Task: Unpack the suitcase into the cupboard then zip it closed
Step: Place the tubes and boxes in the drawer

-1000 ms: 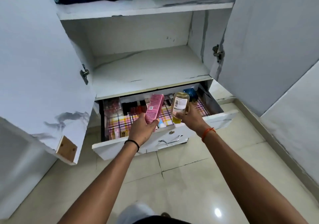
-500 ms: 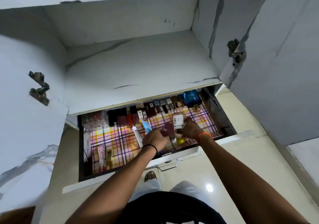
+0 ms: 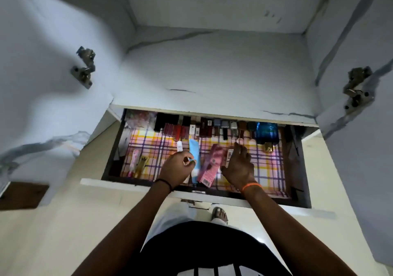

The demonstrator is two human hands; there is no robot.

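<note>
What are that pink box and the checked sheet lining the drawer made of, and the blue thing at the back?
The pink box looks like printed cardboard: flat faces, sharp folded edges, slight sheen. The checked liner lies flat and creaseless, so paper or thin plastic sheet; I cannot tell which. The blue bottle seems to be glass or clear hard plastic, since it is see-through with bright glints.

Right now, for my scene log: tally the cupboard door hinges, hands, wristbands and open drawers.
Door hinges: 2
Hands: 2
Wristbands: 2
Open drawers: 1
Total: 7
</note>
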